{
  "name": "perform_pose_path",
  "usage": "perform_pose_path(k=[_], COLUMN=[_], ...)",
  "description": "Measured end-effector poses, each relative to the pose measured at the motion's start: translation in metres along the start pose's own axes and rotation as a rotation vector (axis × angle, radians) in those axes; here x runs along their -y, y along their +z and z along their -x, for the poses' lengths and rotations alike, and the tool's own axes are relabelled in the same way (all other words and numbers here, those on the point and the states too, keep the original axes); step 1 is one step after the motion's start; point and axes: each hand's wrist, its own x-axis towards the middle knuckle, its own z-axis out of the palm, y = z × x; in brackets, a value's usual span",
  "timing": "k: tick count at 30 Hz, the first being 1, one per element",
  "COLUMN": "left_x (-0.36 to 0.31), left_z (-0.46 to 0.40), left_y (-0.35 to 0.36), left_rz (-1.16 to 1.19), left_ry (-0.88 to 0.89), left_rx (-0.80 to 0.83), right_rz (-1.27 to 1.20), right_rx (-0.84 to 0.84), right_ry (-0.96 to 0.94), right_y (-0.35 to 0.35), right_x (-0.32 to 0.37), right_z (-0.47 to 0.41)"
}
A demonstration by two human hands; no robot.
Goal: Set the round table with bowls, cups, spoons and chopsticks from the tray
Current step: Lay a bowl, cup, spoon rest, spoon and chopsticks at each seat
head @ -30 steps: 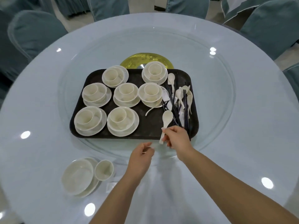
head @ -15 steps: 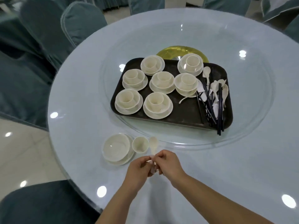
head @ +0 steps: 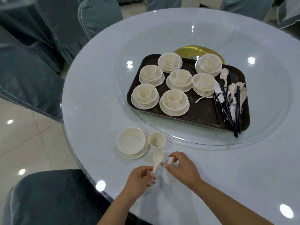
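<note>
Spoon (head: pixel 157 161): handle pinched in my left hand (head: pixel 140 180), bowl end just below cup (head: pixel 156 140), beside bowl (head: pixel 131 141). Right hand (head: pixel 181 168) fingers curled round small white rest (head: pixel 170 160). Advice: seat rest flat first, lower spoon gently onto table (head: pixel 97 88), avoid nudging cup.

— The counter (head: pixel 97 88) looks like pale blue cloth under a smooth, glossy sheet; the lamps glint off it. And the clear turntable (head: pixel 267 111)?

— Glass, polished. The tray (head: pixel 203 114) is dark and matt, scuffed, plastic perhaps.

— The bowls (head: pixel 131 141), cup (head: pixel 156 140) and the spoon (head: pixel 157 161) in the left hand (head: pixel 139 179)?

— Cream, smooth, softly shiny: ceramic or melamine, I cannot tell which. The chopsticks (head: pixel 237 111) are dark and sleek.

— The chairs (head: pixel 27 73)?

— Soft, matt teal cloth covers. The floor (head: pixel 24 143) is glossy tile.
</note>
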Motion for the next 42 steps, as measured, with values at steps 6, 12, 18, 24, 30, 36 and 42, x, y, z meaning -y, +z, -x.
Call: perform_pose_path(k=[6,12,18,24,30,36,42], left_x=[0.009,0.013,0.016,0.016,0.017,0.021,0.026], left_z=[-0.007,-0.012,-0.017,-0.018,-0.02,-0.021,-0.023], left_y=[-0.002,-0.003,-0.001,0.001,0.003,0.004,0.0], left_rz=[-0.019,-0.085,-0.085,-0.095,-0.071,-0.087,-0.032], left_ry=[-0.071,-0.085,-0.091,-0.103,-0.114,-0.109,-0.129], left_rx=[-0.047,-0.06,-0.04,-0.06,-0.095,-0.103,-0.126], right_rz=[0.248,0.265,0.242,0.241,0.245,0.241,0.23], right_rx=[0.033,0.039,0.048,0.056,0.061,0.064,0.076], right_ry=[-0.076,-0.105,-0.114,-0.12,-0.129,-0.141,-0.149], right_y=[0.014,0.022,0.029,0.031,0.032,0.032,0.031], right_x=[-0.009,0.0,-0.003,-0.003,-0.005,-0.004,-0.007], right_z=[-0.013,-0.022,-0.019,-0.018,-0.016,-0.016,-0.013])
